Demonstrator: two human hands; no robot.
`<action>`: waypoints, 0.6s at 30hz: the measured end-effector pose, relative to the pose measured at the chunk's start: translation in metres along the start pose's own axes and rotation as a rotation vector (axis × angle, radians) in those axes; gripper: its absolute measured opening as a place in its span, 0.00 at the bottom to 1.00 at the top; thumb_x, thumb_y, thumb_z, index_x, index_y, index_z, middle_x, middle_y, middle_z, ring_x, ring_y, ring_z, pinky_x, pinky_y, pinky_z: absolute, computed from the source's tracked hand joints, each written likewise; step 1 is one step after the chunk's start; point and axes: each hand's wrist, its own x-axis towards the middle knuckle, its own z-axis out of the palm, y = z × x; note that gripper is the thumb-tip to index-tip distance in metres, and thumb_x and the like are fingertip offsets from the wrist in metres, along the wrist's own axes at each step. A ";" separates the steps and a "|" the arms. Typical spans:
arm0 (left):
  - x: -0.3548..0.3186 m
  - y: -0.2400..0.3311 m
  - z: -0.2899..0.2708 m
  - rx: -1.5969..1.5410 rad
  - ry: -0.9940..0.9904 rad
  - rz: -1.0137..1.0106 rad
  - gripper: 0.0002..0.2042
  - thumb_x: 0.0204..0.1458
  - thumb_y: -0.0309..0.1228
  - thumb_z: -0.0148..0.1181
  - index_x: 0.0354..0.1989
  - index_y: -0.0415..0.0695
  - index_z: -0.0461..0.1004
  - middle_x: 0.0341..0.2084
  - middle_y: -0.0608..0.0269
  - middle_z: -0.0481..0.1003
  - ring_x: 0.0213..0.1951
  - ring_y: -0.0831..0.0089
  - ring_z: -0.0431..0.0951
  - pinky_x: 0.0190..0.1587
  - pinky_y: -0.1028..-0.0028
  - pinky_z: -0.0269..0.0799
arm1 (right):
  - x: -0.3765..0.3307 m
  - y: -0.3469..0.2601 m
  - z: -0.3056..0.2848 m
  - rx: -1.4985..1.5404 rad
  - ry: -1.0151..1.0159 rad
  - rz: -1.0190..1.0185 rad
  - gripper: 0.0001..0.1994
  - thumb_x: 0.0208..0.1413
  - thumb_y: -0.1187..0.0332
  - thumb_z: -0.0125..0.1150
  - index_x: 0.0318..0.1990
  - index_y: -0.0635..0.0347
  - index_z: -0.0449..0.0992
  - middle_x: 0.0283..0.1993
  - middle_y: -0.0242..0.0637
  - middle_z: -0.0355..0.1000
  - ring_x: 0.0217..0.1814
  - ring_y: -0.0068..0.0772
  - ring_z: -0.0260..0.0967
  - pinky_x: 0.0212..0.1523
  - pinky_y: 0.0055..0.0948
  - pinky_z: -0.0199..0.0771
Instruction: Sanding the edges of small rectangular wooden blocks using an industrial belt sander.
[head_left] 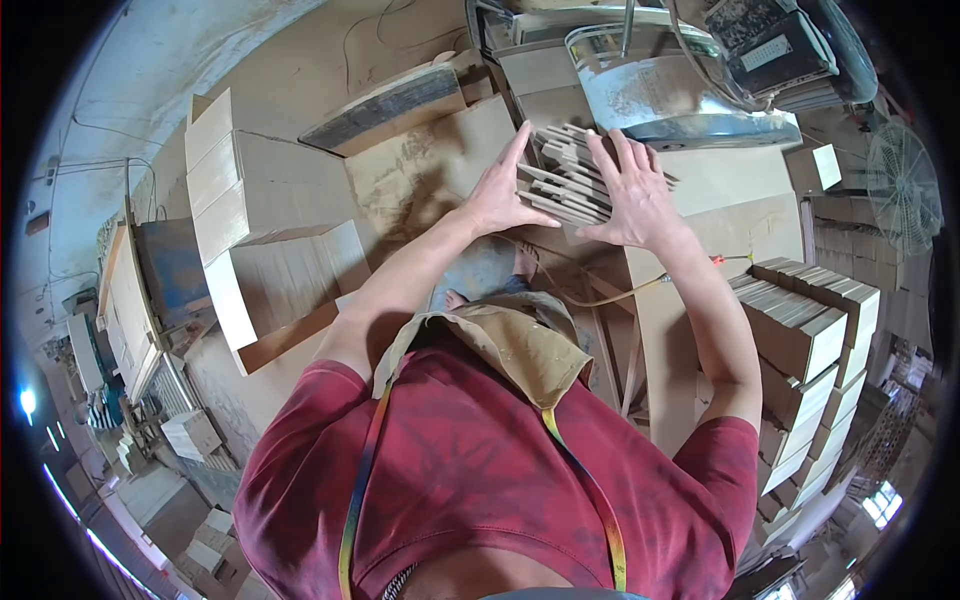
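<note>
Between my two hands is a loose bundle of thin, pale wooden slats, its pieces fanned and uneven at the ends. My left hand presses on the bundle's left side, thumb and fingers spread wide around it. From the right, my right hand lies over the slats with its fingers pointing away from me and its thumb at the near edge. Part of the bundle is hidden under the right hand. The slats are over the near left part of a cardboard-covered worktop, below a dusty machine.
The dusty metal machine with a dark lower edge stands just beyond my hands. An open cardboard box is at left. Tall stacks of wooden pieces rise at right, near a fan. A thin hose runs beneath my right forearm.
</note>
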 end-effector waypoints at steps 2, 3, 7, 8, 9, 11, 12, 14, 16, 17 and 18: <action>0.000 -0.001 -0.001 -0.044 -0.015 -0.031 0.77 0.29 0.37 0.93 0.87 0.44 0.39 0.80 0.40 0.58 0.76 0.44 0.67 0.80 0.53 0.63 | -0.005 -0.004 -0.003 0.003 0.013 -0.016 0.66 0.35 0.41 0.82 0.83 0.58 0.54 0.74 0.63 0.59 0.66 0.62 0.63 0.71 0.59 0.64; 0.000 -0.001 -0.001 -0.066 -0.024 -0.045 0.76 0.29 0.37 0.93 0.87 0.45 0.39 0.80 0.40 0.58 0.76 0.45 0.67 0.80 0.53 0.63 | -0.007 -0.006 -0.004 0.003 0.019 -0.022 0.66 0.35 0.40 0.82 0.83 0.58 0.55 0.74 0.63 0.59 0.66 0.62 0.63 0.70 0.58 0.64; -0.002 0.007 0.010 -0.103 -0.068 -0.069 0.76 0.29 0.37 0.93 0.87 0.45 0.40 0.80 0.41 0.59 0.77 0.46 0.65 0.80 0.54 0.63 | -0.013 -0.015 -0.005 0.014 0.039 0.022 0.64 0.37 0.38 0.80 0.82 0.57 0.56 0.74 0.63 0.58 0.65 0.63 0.62 0.68 0.58 0.64; -0.003 0.010 0.013 -0.108 -0.081 -0.076 0.76 0.29 0.36 0.93 0.87 0.45 0.40 0.80 0.41 0.59 0.78 0.47 0.64 0.80 0.55 0.63 | -0.013 -0.017 -0.004 0.020 0.046 0.043 0.64 0.38 0.37 0.80 0.82 0.57 0.57 0.75 0.63 0.58 0.65 0.63 0.62 0.68 0.58 0.64; -0.003 0.012 0.015 -0.113 -0.094 -0.083 0.76 0.29 0.36 0.93 0.87 0.44 0.40 0.80 0.41 0.60 0.79 0.48 0.64 0.80 0.55 0.62 | -0.014 -0.019 -0.003 0.028 0.053 0.063 0.63 0.39 0.36 0.79 0.82 0.56 0.57 0.75 0.63 0.58 0.65 0.63 0.62 0.68 0.58 0.64; -0.003 0.013 0.016 -0.120 -0.094 -0.070 0.76 0.30 0.37 0.92 0.87 0.45 0.40 0.80 0.41 0.59 0.78 0.47 0.64 0.80 0.55 0.63 | -0.018 -0.021 0.000 0.016 0.038 0.073 0.63 0.39 0.36 0.79 0.82 0.56 0.57 0.75 0.63 0.58 0.65 0.63 0.62 0.68 0.58 0.64; -0.004 0.013 0.016 -0.125 -0.090 -0.060 0.76 0.30 0.38 0.92 0.87 0.46 0.40 0.80 0.41 0.59 0.78 0.46 0.65 0.80 0.55 0.63 | -0.020 -0.022 0.002 0.006 0.024 0.080 0.62 0.40 0.35 0.78 0.82 0.56 0.57 0.75 0.63 0.58 0.65 0.63 0.62 0.68 0.58 0.64; -0.006 0.013 0.015 -0.134 -0.084 -0.041 0.75 0.31 0.40 0.91 0.87 0.47 0.40 0.81 0.40 0.57 0.77 0.45 0.66 0.79 0.54 0.64 | -0.023 -0.024 0.004 -0.010 -0.004 0.092 0.62 0.41 0.34 0.77 0.82 0.56 0.57 0.75 0.63 0.57 0.65 0.63 0.61 0.68 0.58 0.64; -0.003 0.017 0.010 -0.106 -0.085 -0.012 0.75 0.31 0.39 0.91 0.87 0.47 0.40 0.81 0.40 0.57 0.77 0.45 0.66 0.80 0.54 0.63 | -0.021 -0.023 0.000 0.014 -0.039 0.100 0.62 0.42 0.35 0.77 0.82 0.56 0.57 0.76 0.63 0.57 0.66 0.64 0.61 0.69 0.57 0.64; -0.001 0.018 0.007 -0.076 -0.085 0.020 0.75 0.31 0.39 0.91 0.87 0.47 0.40 0.81 0.41 0.56 0.77 0.45 0.66 0.80 0.54 0.63 | -0.019 -0.022 -0.003 0.037 -0.070 0.106 0.62 0.42 0.35 0.77 0.83 0.56 0.57 0.76 0.63 0.56 0.67 0.64 0.61 0.70 0.57 0.63; 0.001 0.020 0.003 -0.047 -0.086 0.051 0.75 0.31 0.39 0.91 0.87 0.47 0.39 0.82 0.41 0.56 0.78 0.45 0.65 0.80 0.54 0.62 | -0.018 -0.022 -0.006 0.060 -0.102 0.113 0.62 0.43 0.36 0.77 0.83 0.56 0.57 0.77 0.63 0.56 0.69 0.65 0.61 0.72 0.57 0.63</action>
